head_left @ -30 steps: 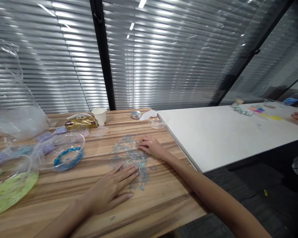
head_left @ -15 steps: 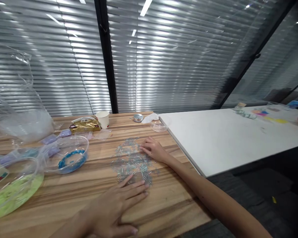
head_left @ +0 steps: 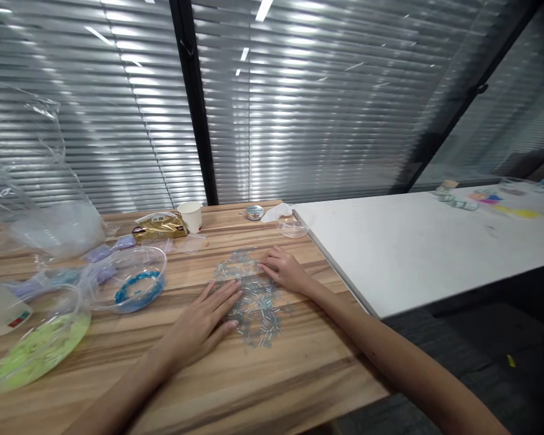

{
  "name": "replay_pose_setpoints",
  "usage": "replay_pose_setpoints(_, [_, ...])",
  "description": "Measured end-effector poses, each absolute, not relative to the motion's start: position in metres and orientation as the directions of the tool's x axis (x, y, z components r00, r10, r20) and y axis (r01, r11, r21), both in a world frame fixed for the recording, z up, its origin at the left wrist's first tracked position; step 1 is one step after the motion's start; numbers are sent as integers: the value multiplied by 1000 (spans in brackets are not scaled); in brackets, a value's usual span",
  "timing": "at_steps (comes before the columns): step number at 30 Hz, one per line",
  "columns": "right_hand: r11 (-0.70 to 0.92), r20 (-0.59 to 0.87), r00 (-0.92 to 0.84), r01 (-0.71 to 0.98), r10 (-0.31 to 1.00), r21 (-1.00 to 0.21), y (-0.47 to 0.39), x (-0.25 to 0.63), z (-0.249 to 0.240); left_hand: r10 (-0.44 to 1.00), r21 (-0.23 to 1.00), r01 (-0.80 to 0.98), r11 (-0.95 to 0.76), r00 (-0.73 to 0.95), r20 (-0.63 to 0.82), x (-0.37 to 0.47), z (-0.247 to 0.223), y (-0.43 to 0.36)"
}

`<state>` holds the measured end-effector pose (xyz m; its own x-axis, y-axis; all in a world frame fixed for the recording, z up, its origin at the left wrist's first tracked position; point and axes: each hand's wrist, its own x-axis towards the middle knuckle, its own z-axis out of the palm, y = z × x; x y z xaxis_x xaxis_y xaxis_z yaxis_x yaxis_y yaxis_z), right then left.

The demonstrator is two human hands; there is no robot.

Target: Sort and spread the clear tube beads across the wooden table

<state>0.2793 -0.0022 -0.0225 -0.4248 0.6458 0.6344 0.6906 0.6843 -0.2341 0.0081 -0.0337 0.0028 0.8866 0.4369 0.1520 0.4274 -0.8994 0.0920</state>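
Many small, shiny, tube-like pieces lie in a loose patch on the wooden table. My left hand rests flat at the patch's left side, fingers stretched out over its edge, holding nothing. At the patch's upper right is my right hand, its fingers bent and drawn together, the tips down on the pieces. Whatever may be between those fingertips is too small to make out.
On the left stand clear bowls with blue pieces and yellow-green pieces. Behind are a gold packet, a paper cup, a round tin and a clear dish. A white table adjoins on the right.
My left hand has moved up and left, from the patch's lower edge to its left side. My right hand stays at the upper right of the patch. The view has shifted slightly.
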Motion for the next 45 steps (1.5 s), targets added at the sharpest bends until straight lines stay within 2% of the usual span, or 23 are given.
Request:
replay_pose_setpoints(4, [702,621,-429,650,656,-293,-29,272,-16,388,145,378,-914,920,52,13,4,-46])
replay_pose_setpoints(9, [725,477,-551,579,685,-373,-92,276,-7,308,197,291,-936,949,61,18,5,-60])
replay_pose_setpoints(15, [747,309,-680,597,665,-291,-126,285,-5,299,240,286,-928,954,20,21,8,-63])
replay_pose_setpoints(20, [712,341,-628,652,700,-262,-126,285,-9,379,218,372,-902,925,-8,16,6,-51])
replay_pose_setpoints(24, [736,313,-667,632,676,-243,-129,284,-7,410,205,399,-894,912,10,13,6,-47])
replay_pose_setpoints(28, [712,323,-636,658,700,-246,-132,284,-5,381,174,375,-910,924,3,14,4,-48])
replay_pose_setpoints(33, [767,296,-707,596,642,-238,-139,283,-2,374,125,366,-922,927,40,16,4,-49])
replay_pose_setpoints(40, [700,241,-659,694,712,-170,-150,282,2,177,164,170,-972,984,28,25,12,-64])
replay_pose_setpoints(45, [719,254,-675,672,693,-174,-159,281,2,236,158,230,-960,971,26,25,10,-60])
